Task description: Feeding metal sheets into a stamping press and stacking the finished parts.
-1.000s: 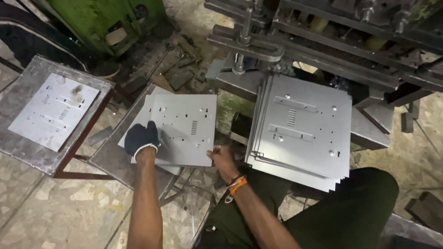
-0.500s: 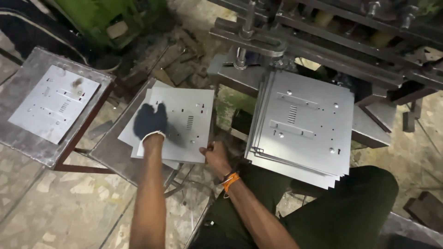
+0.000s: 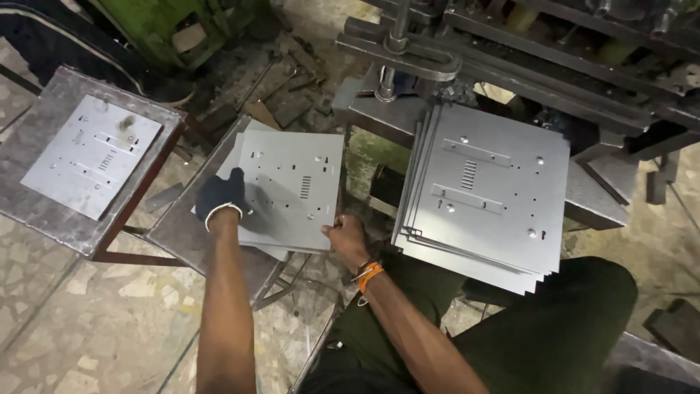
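My left hand (image 3: pixel 221 195), in a dark glove, presses on the left edge of a punched grey metal sheet (image 3: pixel 292 188). My bare right hand (image 3: pixel 345 235), with an orange band at the wrist, grips that sheet's lower right corner. The sheet lies on top of other sheets on a small metal stand (image 3: pixel 182 233) in front of me.
A thick stack of similar punched sheets (image 3: pixel 485 193) rests on the press machine's bed to the right. Another single sheet (image 3: pixel 92 155) lies on a stool (image 3: pixel 44 211) at the left. Scrap metal litters the floor (image 3: pixel 277 95) behind the stand. The machine frame (image 3: pixel 525 44) runs across the top.
My left hand has slid up along the sheet's left edge, and my right hand has stayed on the lower right corner. The view has shifted a little.
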